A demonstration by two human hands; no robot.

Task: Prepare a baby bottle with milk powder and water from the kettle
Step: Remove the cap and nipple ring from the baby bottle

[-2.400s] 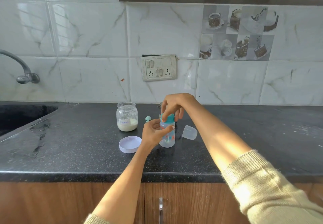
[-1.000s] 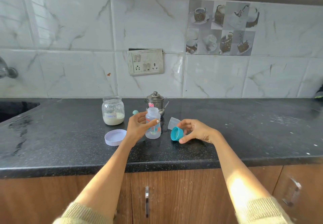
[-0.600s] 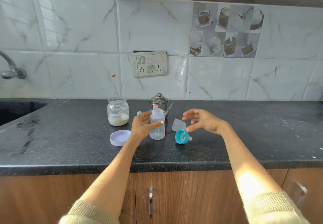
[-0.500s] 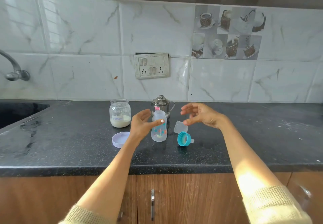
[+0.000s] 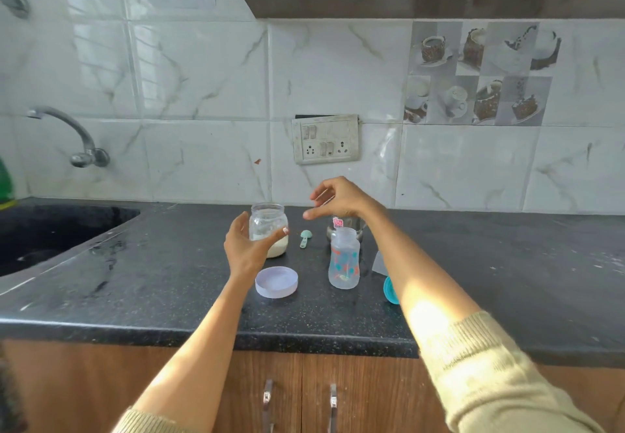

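Both hands (image 5: 248,246) (image 5: 338,197) reach forward, fingers loosely spread.

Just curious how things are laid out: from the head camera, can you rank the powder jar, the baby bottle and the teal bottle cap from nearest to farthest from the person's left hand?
1. Powder jar: right behind the left hand, at its fingers.
2. Baby bottle: standing open, off to the hand's right.
3. Teal bottle cap: farther right, partly behind the right forearm.

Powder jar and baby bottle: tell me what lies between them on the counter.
In the head view, a small teal scoop lies on the dark counter between the powder jar and the baby bottle, touching neither.
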